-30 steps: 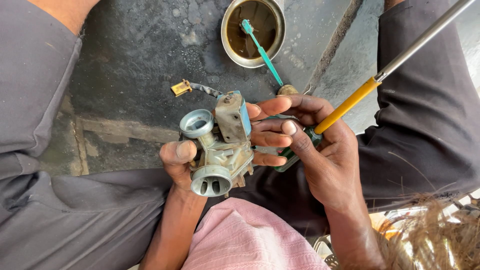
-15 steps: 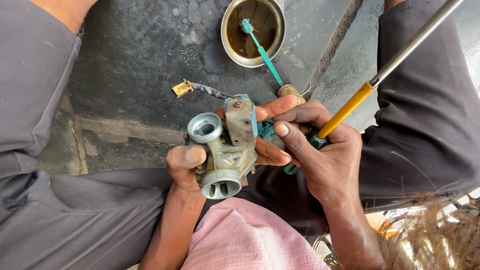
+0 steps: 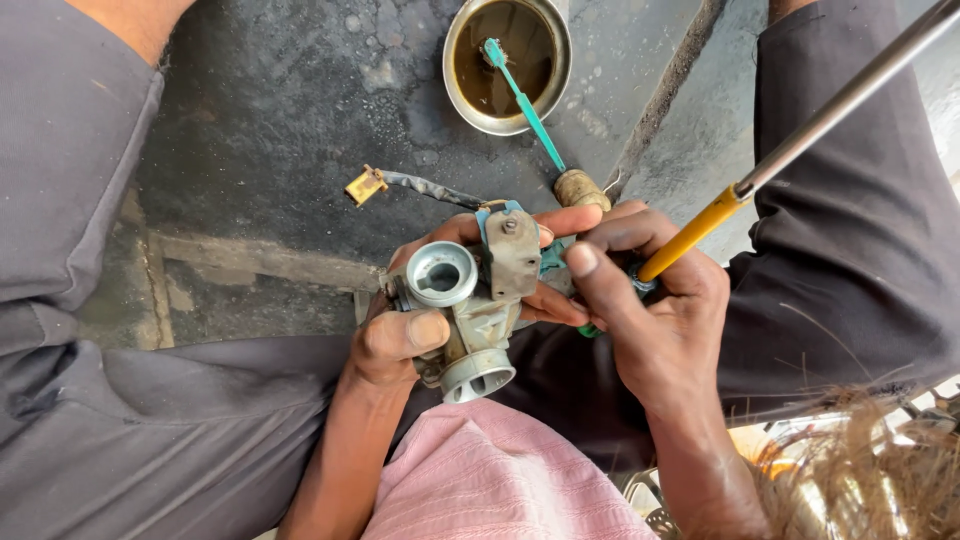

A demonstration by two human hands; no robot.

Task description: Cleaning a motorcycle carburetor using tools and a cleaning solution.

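The floor (image 3: pixel 280 110) is dark, rough, stained concrete. A paler raised concrete strip (image 3: pixel 690 140) runs along its right side in daylight.

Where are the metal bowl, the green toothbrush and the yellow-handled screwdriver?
metal bowl (image 3: pixel 452 88): head view, on its left rim.
green toothbrush (image 3: pixel 527 108): head view, mid-handle.
yellow-handled screwdriver (image 3: pixel 693 232): head view, on the yellow grip.

I'm seeing a grimy grey metal carburetor (image 3: pixel 470 310) being gripped above the lap, its round open throat facing up at the left and a second round opening pointing down toward the pink cloth. A screwdriver (image 3: pixel 760 170) with a yellow handle and long steel shaft is slanting up to the right, its tip end hiding behind the carburetor's flat lug.
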